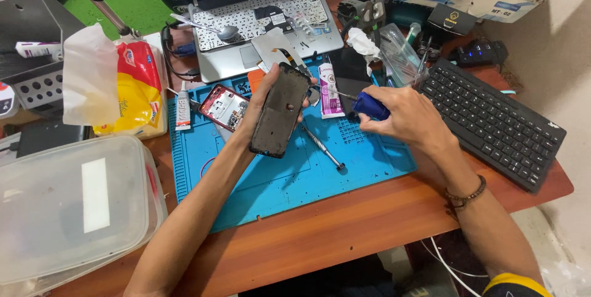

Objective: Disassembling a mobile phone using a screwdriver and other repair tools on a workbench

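Observation:
My left hand (261, 97) holds a dark phone screen panel (281, 111) tilted up over the blue work mat (289, 174), its inner side facing me. My right hand (403, 115) grips a blue-handled screwdriver (368, 106), whose thin shaft points left toward the top of the panel. An opened red phone body (223, 107) lies on the mat just left of the panel. A second metal screwdriver (321, 146) lies on the mat between my hands. A white glue tube (183, 107) rests at the mat's left edge.
A laptop (258, 20) with a spoon on its keys stands behind the mat. A black keyboard (492, 121) lies at right, a clear plastic box (71, 204) at left, a red and yellow packet (132, 88) behind it. Cardboard boxes and tools crowd the back right.

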